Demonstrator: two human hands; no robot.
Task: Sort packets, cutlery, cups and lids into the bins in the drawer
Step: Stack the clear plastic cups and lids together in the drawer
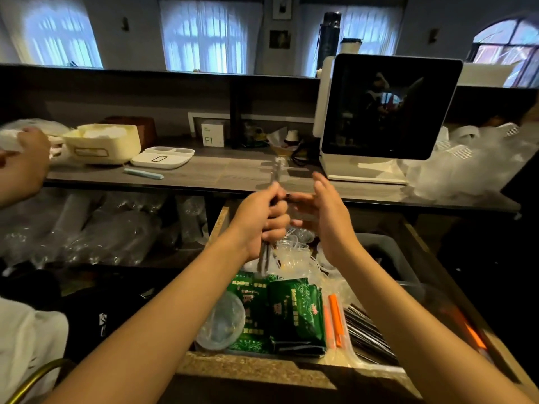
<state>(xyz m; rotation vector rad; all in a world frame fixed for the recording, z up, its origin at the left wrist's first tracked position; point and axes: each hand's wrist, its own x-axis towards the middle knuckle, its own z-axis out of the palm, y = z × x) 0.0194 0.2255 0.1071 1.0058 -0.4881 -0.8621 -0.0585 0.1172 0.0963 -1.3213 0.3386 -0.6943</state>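
Observation:
My left hand (264, 218) grips a bundle of wrapped metal cutlery (264, 259), held upright above the open drawer (262, 371); the bundle sticks out above and below the fist. Just to its right my right hand (323, 217) is open, palm facing the bundle, fingertips near its upper part. In the drawer below lie green packets (294, 313), a clear round lid (223, 322), clear cups (291, 255), orange-wrapped straws (335, 319), dark wrapped cutlery (367, 333) and a grey bin (388, 255).
A counter (221, 173) runs behind the drawer with a cream box (108, 144), a white tray (163, 157), a blue pen (143, 174) and a screen (388, 109). Plastic bags (466, 164) lie at right. Another person's hand (29, 153) reaches in at left. Stacked clear cups (87, 225) fill the shelf.

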